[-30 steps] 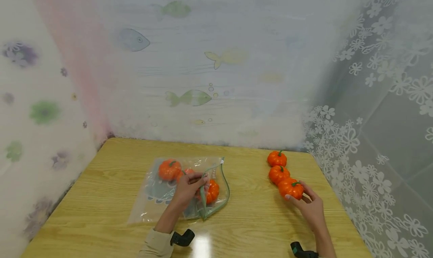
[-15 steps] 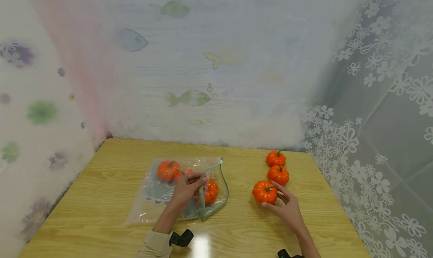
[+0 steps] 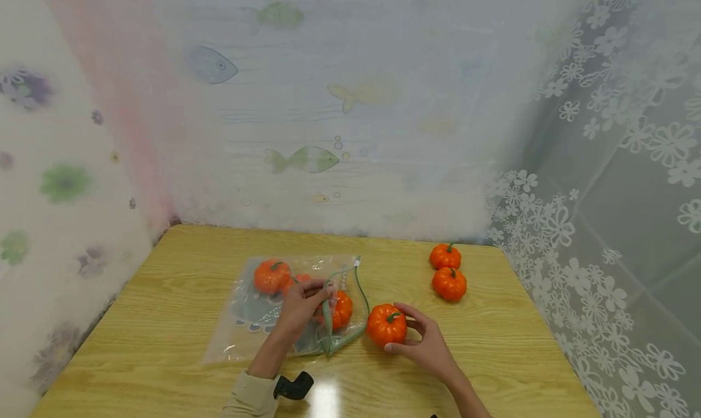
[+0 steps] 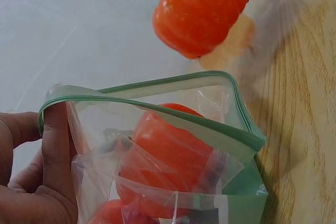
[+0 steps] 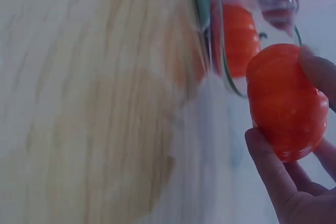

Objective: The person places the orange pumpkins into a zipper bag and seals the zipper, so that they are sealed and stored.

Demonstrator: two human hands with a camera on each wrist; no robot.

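My left hand (image 3: 300,308) pinches the upper edge of a clear zip bag (image 4: 142,182) with a green seal, holding its mouth apart. Inside the bag are several orange toy pumpkins; one (image 3: 342,310) sits just within the opening, another (image 3: 272,276) lies deeper at the far left. Thumb and fingers of my right hand (image 3: 429,348) grip an orange pumpkin (image 3: 387,325) with a green stem, right at the bag's mouth. In the left wrist view this held pumpkin (image 4: 202,11) appears outside the green rim. From the right wrist, the pumpkin (image 5: 286,100) overlaps the bag's opening.
Two more orange pumpkins, a rear one (image 3: 445,256) and a nearer one (image 3: 449,284), stand together toward the back right of the wooden table (image 3: 509,327). A wall with painted fish (image 3: 312,159) rises behind the table, and a flower-patterned one (image 3: 613,272) stands to the right.
My right hand has carried the nearest pumpkin of the right-hand row leftward to the bag's mouth. The left hand keeps its hold on the bag, nearly still.
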